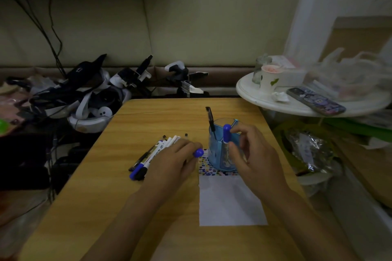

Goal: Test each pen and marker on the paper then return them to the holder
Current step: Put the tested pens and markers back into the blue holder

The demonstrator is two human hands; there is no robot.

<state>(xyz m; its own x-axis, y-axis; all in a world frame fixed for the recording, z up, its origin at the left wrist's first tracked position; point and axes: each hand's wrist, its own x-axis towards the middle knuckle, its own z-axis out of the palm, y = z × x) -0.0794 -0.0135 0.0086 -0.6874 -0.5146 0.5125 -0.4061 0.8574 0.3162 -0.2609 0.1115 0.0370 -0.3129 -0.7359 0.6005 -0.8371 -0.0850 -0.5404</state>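
A: Our right hand (252, 154) pinches the blue-capped marker (226, 140) by the barrel, cap up, lower end already inside the holder (224, 150). Our left hand (176, 159) is curled round another marker, only its blue cap (198, 152) showing.

B: Risks from here?

A: Holder sits on the top edge of the paper (231, 201). If we push the marker in at an angle, it likely tips or slides and drags the sheet. Also a black pen (211, 121) leans in the back compartment; we could knock it.

B: And the left-hand one?

A: Can't tell if it's been tested yet. Our mix-up risk is dropping it back on the loose pile of pens (152, 154) just left of it on the worktop (118, 207).

B: Holder condition?

A: Translucent blue, divided into compartments, upright. Paper's white below, with a band of coloured dots under the holder.
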